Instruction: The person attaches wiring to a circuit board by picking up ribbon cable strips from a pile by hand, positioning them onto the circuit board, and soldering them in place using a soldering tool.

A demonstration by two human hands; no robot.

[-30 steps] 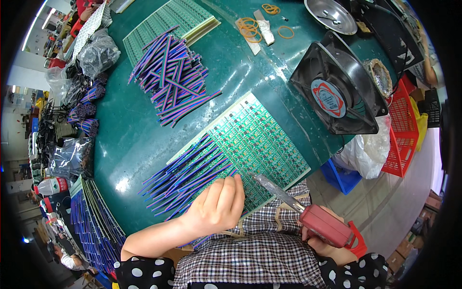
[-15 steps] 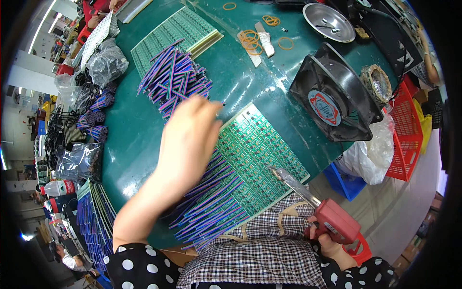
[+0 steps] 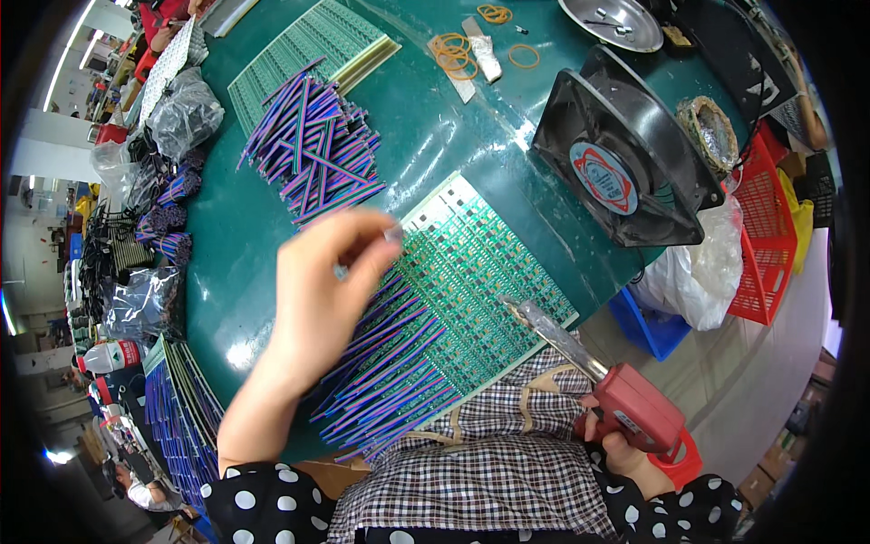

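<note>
Since half a second ago the left hand (image 3: 322, 290) has pulled back from the loose heap of purple wires (image 3: 313, 150) in the upper left of the frame and now hangs at mid-frame, above the left edge of the green circuit panel (image 3: 480, 272). Its thumb and forefinger are pinched together near the upper corner of the panel; something small may sit between the tips, but blur makes it impossible to tell. The other fingers curl loosely beneath.

A row of purple wires (image 3: 390, 363) lies fanned along the lower left edge of the panel, ends touching the board, running down toward the bottom centre of the frame. The panel itself rests at an angle on the dark green table (image 3: 453, 136), its lower corner near the person's checked apron.

At the lower right, the right hand (image 3: 625, 449) is wrapped tight around the grip of a red soldering gun (image 3: 634, 412), much where it was before. The gun's long metal tip (image 3: 535, 317) points up and left, ending over the panel's lower right edge.

A black square fan (image 3: 625, 154) stands on the table at the upper right, well apart from both hands. Orange rubber bands (image 3: 453, 54) lie near the top centre, and a metal dish (image 3: 616, 18) sits at the top edge.
</note>
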